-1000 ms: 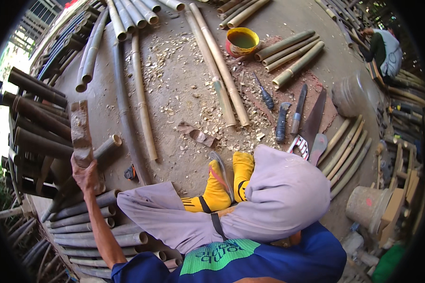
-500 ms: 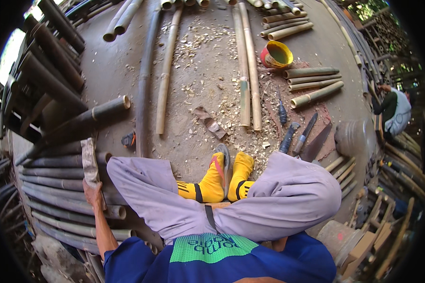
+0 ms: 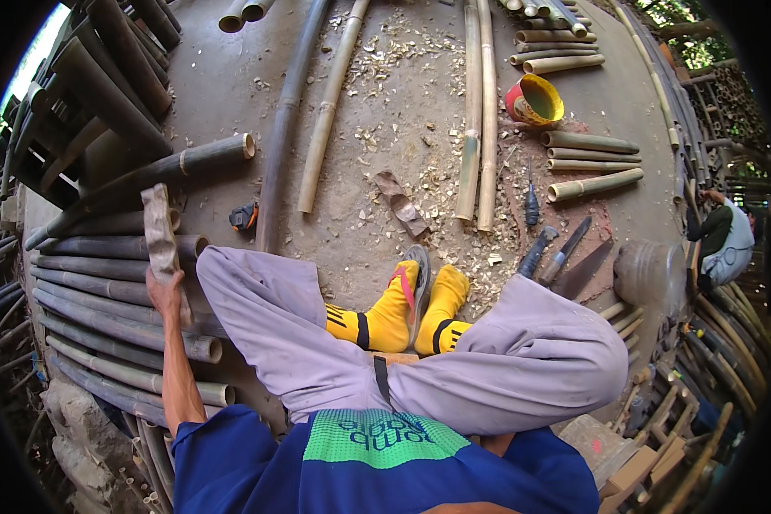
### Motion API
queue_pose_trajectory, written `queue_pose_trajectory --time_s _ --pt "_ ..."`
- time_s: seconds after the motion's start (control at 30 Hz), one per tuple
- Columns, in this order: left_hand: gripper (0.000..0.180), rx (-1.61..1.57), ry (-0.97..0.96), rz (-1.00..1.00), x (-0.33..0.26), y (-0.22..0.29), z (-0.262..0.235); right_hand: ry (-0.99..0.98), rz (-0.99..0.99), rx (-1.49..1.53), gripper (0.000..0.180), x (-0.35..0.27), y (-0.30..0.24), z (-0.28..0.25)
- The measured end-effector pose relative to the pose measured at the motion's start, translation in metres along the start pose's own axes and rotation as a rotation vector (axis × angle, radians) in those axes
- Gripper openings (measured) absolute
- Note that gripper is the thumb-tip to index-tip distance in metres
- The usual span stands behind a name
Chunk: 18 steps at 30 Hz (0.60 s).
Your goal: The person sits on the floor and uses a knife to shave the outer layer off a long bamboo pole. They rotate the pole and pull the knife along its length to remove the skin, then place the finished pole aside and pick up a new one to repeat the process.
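My left hand (image 3: pixel 164 293) is closed around the lower end of a long, wrinkled, greyish-brown strip (image 3: pixel 160 231), possibly sandpaper or cloth. The strip stands up from my fingers, over a stack of dark bamboo poles (image 3: pixel 103 270) at my left. My left arm is stretched out beside my left knee. My right hand does not show; only a bit of skin appears by my right thigh, below the shirt. A similar crumpled brown strip (image 3: pixel 400 204) lies on the ground ahead of my feet, among pale wood chips.
An orange-and-black tape measure (image 3: pixel 243 217) lies beyond my left knee. Near my right knee are knives (image 3: pixel 565 248) and a screwdriver-like tool (image 3: pixel 531 204). A red-yellow bucket (image 3: pixel 535 100) and cut bamboo (image 3: pixel 595 184) lie farther right. Long poles (image 3: pixel 325 120) stretch ahead. Another person (image 3: pixel 726 240) crouches far right.
The whole view has shifted, so the ground things sit higher and farther right. My left hand has moved a little forward and left over the poles, still gripping the strip.
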<state>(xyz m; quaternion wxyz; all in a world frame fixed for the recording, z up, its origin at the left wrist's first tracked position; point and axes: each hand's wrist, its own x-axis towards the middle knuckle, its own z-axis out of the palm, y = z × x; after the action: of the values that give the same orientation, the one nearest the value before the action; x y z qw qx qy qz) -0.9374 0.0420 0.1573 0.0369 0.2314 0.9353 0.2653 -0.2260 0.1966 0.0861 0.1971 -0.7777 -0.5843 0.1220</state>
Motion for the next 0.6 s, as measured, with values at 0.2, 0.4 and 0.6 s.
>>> queue_pose_trajectory --time_s 0.2,0.4,0.6 --pt "0.065 -0.102 0.132 0.35 0.034 0.148 -0.012 0.095 0.003 -0.096 0.047 0.022 0.019 -0.025" --pt "0.07 -0.372 -0.378 0.738 -0.003 0.258 0.07 0.166 0.042 -0.134 0.046 0.041 0.024 -0.037" --pt "0.076 -0.183 -0.722 0.803 -0.114 0.259 0.213 0.176 0.078 -0.127 0.045 0.028 0.023 -0.012"
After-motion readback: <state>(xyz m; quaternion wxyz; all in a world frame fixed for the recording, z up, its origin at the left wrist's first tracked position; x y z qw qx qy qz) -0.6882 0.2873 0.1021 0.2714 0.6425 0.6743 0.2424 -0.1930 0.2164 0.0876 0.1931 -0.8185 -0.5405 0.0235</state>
